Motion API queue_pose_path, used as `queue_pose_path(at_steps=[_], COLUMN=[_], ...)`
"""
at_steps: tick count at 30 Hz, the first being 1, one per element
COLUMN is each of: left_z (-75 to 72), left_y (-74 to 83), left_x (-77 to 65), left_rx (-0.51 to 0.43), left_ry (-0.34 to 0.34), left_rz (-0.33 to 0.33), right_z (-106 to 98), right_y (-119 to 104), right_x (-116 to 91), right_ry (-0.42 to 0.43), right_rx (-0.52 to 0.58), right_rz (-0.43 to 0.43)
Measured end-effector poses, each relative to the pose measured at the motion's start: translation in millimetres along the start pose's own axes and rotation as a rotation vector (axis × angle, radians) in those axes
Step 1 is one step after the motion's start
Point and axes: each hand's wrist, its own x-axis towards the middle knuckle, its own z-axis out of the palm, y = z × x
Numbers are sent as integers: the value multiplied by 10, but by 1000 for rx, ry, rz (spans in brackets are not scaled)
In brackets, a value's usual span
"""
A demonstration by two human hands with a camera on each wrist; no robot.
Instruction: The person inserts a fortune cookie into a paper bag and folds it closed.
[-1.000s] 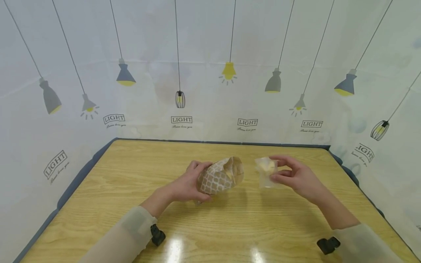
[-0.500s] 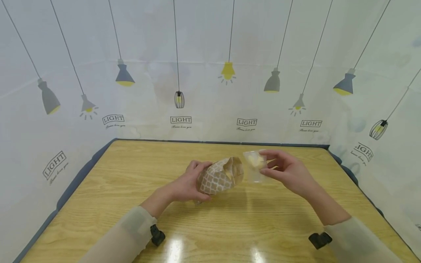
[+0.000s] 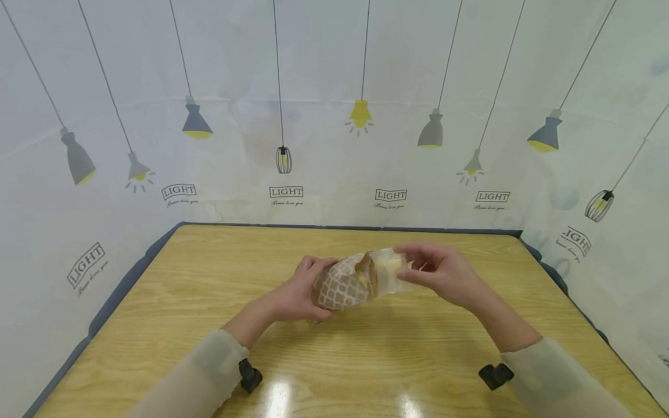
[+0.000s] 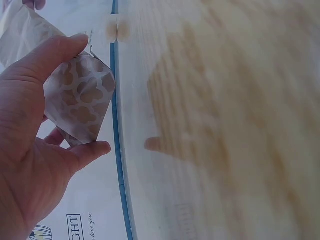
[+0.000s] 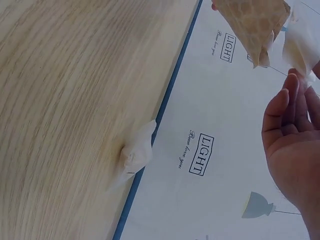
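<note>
My left hand (image 3: 303, 290) grips a brown paper bag (image 3: 342, 284) with a white lattice pattern. The bag lies tilted, its mouth facing right. From the left wrist view, thumb and fingers are around the bag's lower end. A small translucent plastic packet (image 3: 388, 270) with something pale yellow inside is at the mouth, overlapping its edge. My right hand (image 3: 444, 273) pinches the packet's right side between thumb and fingers. In the right wrist view, the packet (image 5: 300, 47) sits close beside the bag (image 5: 255, 22). What the bag holds cannot be made out.
A glossy wooden table (image 3: 235, 249) lies below, with a blue strip (image 3: 292, 224) along its far edge. Behind it hangs a white wall sheet (image 3: 324, 145) printed with lamps. The right wrist view shows another pale wrapped thing (image 5: 135, 157) near the table edge.
My right hand has carried the packet leftward, from apart from the bag to overlapping its mouth. The left hand and bag have stayed nearly in place.
</note>
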Motion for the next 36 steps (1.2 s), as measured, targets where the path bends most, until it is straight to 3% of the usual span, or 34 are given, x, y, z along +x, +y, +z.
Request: queue_pose_path(at_steps=[8, 26, 36], left_z=[-1, 24, 6], left_y=[19, 64, 44], left_x=[0, -7, -7], left_rx=[6, -7, -11], left_ry=[-3, -5, -2], left_rz=[14, 47, 25], right_z=[64, 337, 223], right_y=[-15, 2, 18], right_x=[45, 145, 54], right_ry=[-16, -18, -4], right_rx=[-64, -138, -85], right_rz=[15, -114, -75])
